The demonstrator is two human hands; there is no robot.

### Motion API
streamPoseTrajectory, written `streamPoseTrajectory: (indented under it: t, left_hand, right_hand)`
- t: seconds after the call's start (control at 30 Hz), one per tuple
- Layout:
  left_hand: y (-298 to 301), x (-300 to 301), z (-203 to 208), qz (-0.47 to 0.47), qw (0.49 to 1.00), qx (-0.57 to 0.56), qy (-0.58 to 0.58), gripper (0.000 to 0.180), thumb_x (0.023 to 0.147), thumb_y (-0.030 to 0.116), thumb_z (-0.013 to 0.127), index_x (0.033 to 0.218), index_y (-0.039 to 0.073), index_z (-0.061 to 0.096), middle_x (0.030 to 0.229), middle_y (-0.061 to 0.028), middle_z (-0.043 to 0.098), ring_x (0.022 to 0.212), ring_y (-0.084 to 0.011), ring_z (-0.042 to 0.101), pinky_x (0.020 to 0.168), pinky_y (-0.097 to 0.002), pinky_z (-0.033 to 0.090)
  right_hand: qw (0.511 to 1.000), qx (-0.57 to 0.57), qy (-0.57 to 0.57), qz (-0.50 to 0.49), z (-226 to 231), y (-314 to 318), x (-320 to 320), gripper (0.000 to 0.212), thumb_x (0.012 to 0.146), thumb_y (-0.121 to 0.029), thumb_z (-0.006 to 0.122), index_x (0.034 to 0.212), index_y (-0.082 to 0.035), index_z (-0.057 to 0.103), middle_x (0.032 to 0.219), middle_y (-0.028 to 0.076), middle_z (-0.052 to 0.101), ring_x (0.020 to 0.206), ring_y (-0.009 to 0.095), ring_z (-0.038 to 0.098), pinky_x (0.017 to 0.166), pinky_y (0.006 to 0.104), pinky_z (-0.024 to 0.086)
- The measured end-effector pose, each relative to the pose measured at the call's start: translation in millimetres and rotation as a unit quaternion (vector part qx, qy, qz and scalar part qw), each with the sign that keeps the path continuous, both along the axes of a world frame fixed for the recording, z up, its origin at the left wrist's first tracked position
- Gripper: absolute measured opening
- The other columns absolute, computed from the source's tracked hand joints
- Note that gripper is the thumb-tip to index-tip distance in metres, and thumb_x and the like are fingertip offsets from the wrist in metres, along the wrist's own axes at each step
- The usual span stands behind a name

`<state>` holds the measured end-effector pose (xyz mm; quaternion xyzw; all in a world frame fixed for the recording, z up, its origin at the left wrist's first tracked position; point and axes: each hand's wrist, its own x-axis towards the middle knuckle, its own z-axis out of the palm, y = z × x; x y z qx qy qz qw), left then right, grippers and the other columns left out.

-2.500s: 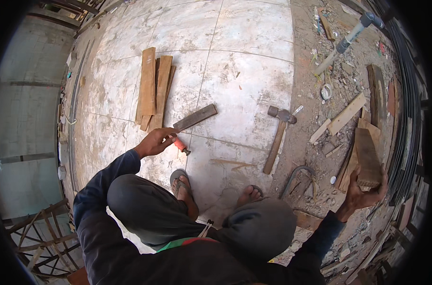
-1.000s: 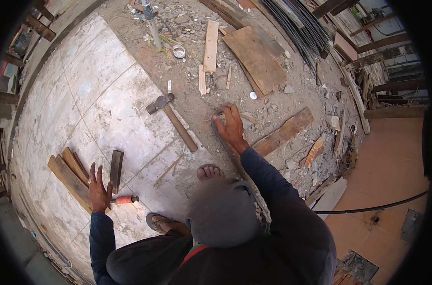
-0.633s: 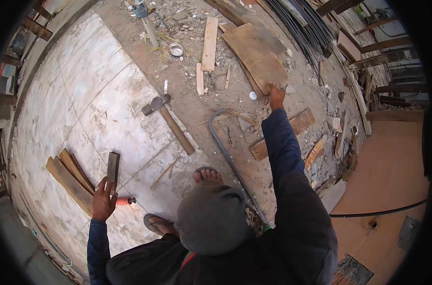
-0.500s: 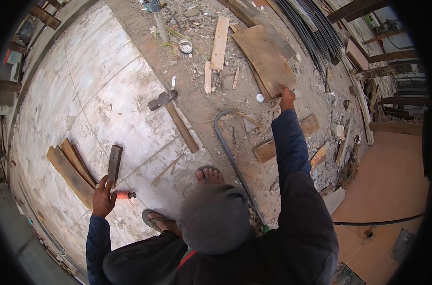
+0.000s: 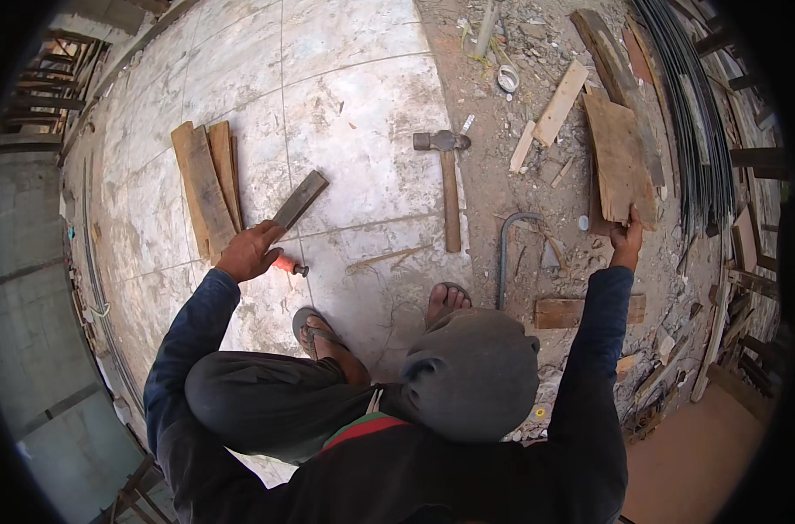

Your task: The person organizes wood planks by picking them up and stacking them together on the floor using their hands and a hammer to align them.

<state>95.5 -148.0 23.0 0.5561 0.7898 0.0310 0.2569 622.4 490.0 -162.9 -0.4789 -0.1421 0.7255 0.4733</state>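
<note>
My left hand (image 5: 247, 251) is closed around the near end of a short dark strip of wood (image 5: 301, 199), which slants away to the right over the concrete. Just under its fingers lies an orange-red cylindrical thing (image 5: 285, 263) with a dark knob at one end. Several curved brown wood pieces (image 5: 203, 183) lie beyond that hand. On the right, my right hand (image 5: 627, 241) grips the near edge of a wide brown board (image 5: 620, 153), thumb and fingers pinched at the edge. A hammer (image 5: 450, 188) with a wooden handle rests on the concrete between my hands.
A bent grey rod (image 5: 504, 262) and a short plank (image 5: 589, 313) lie near my feet. Pale wood offcuts (image 5: 559, 105) sit on the rubble, with a round metal lid (image 5: 507, 79) beyond them. Long black rods (image 5: 690, 113) are bundled at the far right.
The view has turned, so the scene sits further right and rotated clockwise. The dark strip in my left hand has tilted to the right. My right hand stays at the board's near edge.
</note>
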Motion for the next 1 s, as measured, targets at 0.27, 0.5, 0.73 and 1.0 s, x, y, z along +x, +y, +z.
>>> streamPoseTrajectory:
  t: [0.27,0.5,0.73,1.0]
  left_hand:
    - [-39.1,-6.1,-68.6,0.155,0.983,-0.035,0.091,0.074,0.084,0.028,0.072,0.143,0.001,0.036,0.127,-0.023,0.056,0.106,-0.0424,0.062,0.087,-0.0481,0.054]
    - [-5.7,-15.4,-127.3,0.202,0.97,-0.114,0.071,0.07,0.085,0.035,0.071,0.134,-0.002,0.038,0.121,-0.0263,0.058,0.1,-0.0428,0.065,0.084,-0.0498,0.054]
    - [59.0,-6.6,-133.4,0.242,0.969,0.021,0.032,0.063,0.088,0.054,0.064,0.112,-0.003,0.056,0.094,-0.0271,0.066,0.09,-0.0438,0.066,0.079,-0.0501,0.052]
    - [31.0,-24.2,-116.9,0.405,0.884,0.111,-0.208,0.078,0.097,0.066,0.041,0.136,-0.001,0.052,0.116,-0.0214,0.067,0.102,-0.036,0.066,0.086,-0.049,0.051]
  right_hand:
    - [0.991,0.125,-0.029,0.027,100.8,-160.8,-80.5,0.043,0.096,-0.014,0.062,0.135,0.0,0.05,0.133,0.013,0.058,0.122,0.029,0.058,0.105,0.046,0.048]
    - [0.975,0.042,0.159,0.152,93.1,-278.3,-117.0,0.04,0.099,-0.018,0.058,0.134,0.0,0.053,0.137,0.013,0.058,0.126,0.029,0.056,0.107,0.0496,0.046]
    - [0.942,-0.008,0.136,0.307,99.9,-337.4,-202.6,0.038,0.095,-0.015,0.064,0.129,-0.001,0.055,0.125,0.008,0.063,0.114,0.022,0.062,0.094,0.0402,0.053]
    - [0.897,-0.098,0.194,0.385,86.0,-419.7,-302.2,0.041,0.095,-0.01,0.063,0.132,0.0,0.049,0.13,0.007,0.059,0.119,0.02,0.058,0.1,0.0381,0.048]
